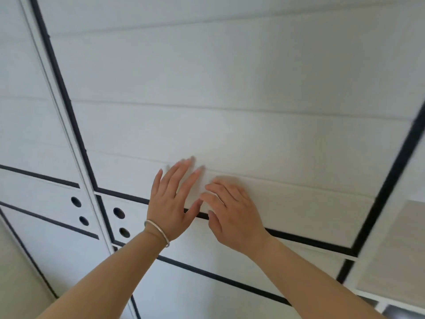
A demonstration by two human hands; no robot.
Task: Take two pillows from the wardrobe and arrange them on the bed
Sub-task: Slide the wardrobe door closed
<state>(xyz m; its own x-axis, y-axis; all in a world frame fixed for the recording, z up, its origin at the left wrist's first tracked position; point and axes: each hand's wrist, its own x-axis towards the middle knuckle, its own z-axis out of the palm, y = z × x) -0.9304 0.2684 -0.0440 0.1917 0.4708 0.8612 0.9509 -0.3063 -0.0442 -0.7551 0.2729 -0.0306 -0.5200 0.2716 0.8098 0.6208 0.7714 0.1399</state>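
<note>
Right now you are pressing your left hand point(171, 204) and right hand point(232, 214) flat against the white wardrobe door point(230, 100). Both hands are lying open, fingers spread, gripping nothing.

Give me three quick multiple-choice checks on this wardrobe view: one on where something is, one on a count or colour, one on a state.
1. Where is the bracelet?
A. left wrist
B. right wrist
C. on a shelf

2. How many round holes show in the panels at lower left?
A. two
B. four
C. six

3. What are the hands doing?
A. gripping a pillow
B. flat, open against the white door
C. in fists

Answers:
1. A: the bracelet circles the wrist of the left hand.
2. B: two pairs of round holes sit either side of the frame strip.
3. B: left hand and right hand spread open against the door; no pillow is visible.
</note>
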